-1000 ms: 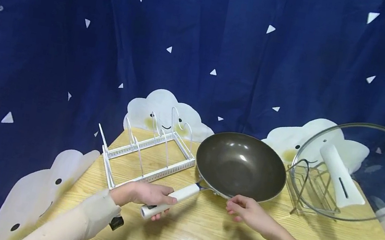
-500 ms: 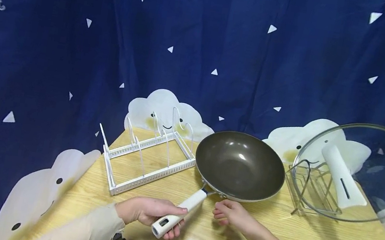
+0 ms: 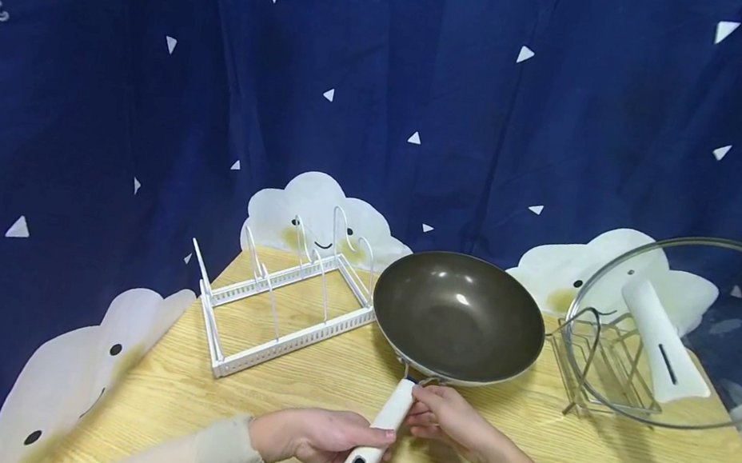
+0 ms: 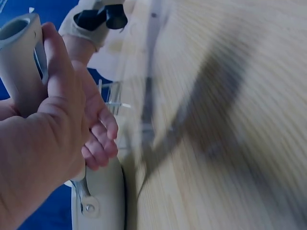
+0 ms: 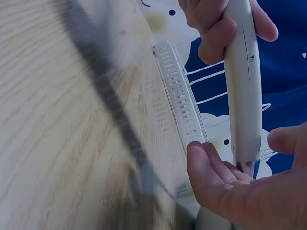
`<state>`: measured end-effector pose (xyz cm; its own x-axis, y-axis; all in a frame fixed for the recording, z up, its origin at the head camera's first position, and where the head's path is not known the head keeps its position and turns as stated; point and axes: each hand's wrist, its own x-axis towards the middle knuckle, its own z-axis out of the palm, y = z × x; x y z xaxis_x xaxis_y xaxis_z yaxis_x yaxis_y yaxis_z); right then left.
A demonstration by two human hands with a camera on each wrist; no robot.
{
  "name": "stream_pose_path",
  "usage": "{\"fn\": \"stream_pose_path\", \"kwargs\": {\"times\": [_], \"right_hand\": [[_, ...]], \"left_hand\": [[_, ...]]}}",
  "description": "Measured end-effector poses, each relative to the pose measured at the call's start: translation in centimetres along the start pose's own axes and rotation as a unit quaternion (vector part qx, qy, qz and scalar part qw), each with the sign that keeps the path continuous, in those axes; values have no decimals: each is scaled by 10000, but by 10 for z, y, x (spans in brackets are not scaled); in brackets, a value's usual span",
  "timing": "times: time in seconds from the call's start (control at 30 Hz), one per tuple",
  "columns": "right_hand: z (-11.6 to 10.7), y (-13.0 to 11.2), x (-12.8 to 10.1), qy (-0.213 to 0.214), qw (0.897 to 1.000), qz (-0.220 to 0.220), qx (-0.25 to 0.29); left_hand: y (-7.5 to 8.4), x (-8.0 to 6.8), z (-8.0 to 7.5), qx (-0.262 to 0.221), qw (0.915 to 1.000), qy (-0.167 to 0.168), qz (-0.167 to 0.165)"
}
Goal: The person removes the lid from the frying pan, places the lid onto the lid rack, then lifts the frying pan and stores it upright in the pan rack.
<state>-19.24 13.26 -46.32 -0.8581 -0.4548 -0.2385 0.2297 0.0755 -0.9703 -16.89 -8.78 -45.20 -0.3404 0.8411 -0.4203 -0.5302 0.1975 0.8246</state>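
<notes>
A dark-coated wok (image 3: 459,318) with a long white handle (image 3: 396,405) sits mid-table, its handle pointing toward me. My left hand (image 3: 338,441) grips the handle near its hollow end, thumb on top and fingers curled beneath. My right hand (image 3: 453,423) is at the wok end of the handle, fingertips right beside it. In the right wrist view, the thumb and loosely bent fingers of that right hand (image 5: 249,182) lie on either side of the handle (image 5: 243,86), with a gap at the thumb. The left wrist view shows the wok's riveted bracket (image 4: 88,206).
A white dish rack (image 3: 296,339) with upright wire dividers stands left of the wok, close to its rim. At the right, a glass lid (image 3: 736,338) with a white handle leans upright in a wire stand (image 3: 582,370). A blue curtain (image 3: 397,66) hangs behind the table.
The left hand has swung the handle rightward and toward me, so it now points nearly straight back. The right hand has shifted left to the handle. The wok's bowl has moved slightly left.
</notes>
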Motion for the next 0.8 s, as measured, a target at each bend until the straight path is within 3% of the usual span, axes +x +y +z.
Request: {"fn": "stream_pose_path", "kwargs": {"times": [0.53, 0.8], "right_hand": [[-4, 7, -1, -157, 9934, 77, 1133], [-11, 5, -3, -87, 9858, 114, 1671]], "left_hand": [[-1, 24, 25, -99, 9984, 431, 350], [0, 39, 35, -354, 9975, 393, 463]]}}
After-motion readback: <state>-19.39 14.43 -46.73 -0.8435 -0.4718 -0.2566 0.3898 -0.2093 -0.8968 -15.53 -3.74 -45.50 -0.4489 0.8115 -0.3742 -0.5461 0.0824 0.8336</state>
